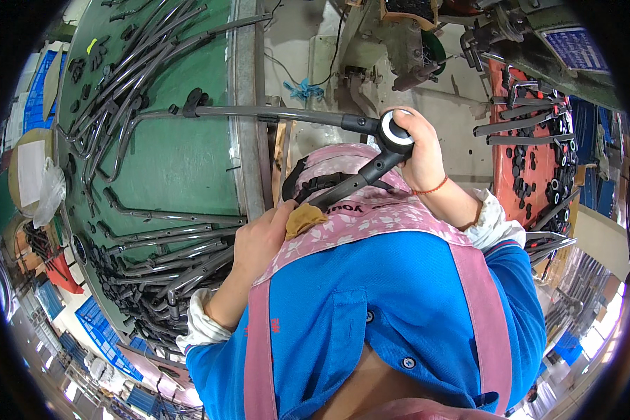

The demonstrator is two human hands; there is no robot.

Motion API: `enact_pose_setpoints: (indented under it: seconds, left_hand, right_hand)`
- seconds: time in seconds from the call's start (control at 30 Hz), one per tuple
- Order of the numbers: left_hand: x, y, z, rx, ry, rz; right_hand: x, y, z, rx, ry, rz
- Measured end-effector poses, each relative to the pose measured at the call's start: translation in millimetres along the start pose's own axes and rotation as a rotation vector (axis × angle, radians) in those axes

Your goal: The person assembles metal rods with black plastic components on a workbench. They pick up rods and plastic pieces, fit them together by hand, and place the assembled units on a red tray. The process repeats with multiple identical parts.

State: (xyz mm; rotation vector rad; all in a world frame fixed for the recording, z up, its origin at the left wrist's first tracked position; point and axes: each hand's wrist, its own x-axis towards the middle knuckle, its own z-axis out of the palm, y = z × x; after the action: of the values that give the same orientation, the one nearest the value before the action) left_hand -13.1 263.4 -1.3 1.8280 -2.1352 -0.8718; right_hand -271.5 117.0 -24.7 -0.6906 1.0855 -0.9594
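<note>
A dark grey jointed tube frame (pixel 280 112) spans from the green table to my right side. Its two tubes meet at a round black joint with a white ring. My right hand (pixel 422 150) is closed around that joint, thumb on its top edge. From the joint, the shorter tube (pixel 350 185) slants down toward my lap. My left hand (pixel 260 238) is closed on a yellow-brown cloth (pixel 305 221) at the lower end of this tube. Part of that end is hidden by the cloth and fingers. The long tube's far end lies over the table, beside a black clamp-like piece.
The green table (pixel 182 164) on my left carries piles of bent dark tubes (pixel 136 70) and small black parts. On the right, an orange-red surface (pixel 504 164) holds black handles, rings and discs. Machinery (pixel 399 56) stands ahead, with a blue rag (pixel 303 89) near it.
</note>
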Motion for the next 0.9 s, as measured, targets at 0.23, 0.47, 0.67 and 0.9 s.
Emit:
enact_pose_setpoints:
  seconds: [0.23,0.47,0.67,0.9]
  left_hand:
    - [-18,-2,3,0.034,0.055,0.047]
    - [-22,17,14,-0.003,0.121,-0.035]
    - [-30,44,39,-0.026,0.186,-0.128]
    - [-30,75,55,-0.028,0.241,-0.098]
  right_hand:
    - [5,-56,-16,-0.200,-0.492,0.496]
    - [5,-55,7,-0.430,-0.474,0.179]
    - [-17,-39,-8,-0.306,-0.279,0.099]
    - [-28,-45,-35,-0.269,-0.302,0.061]
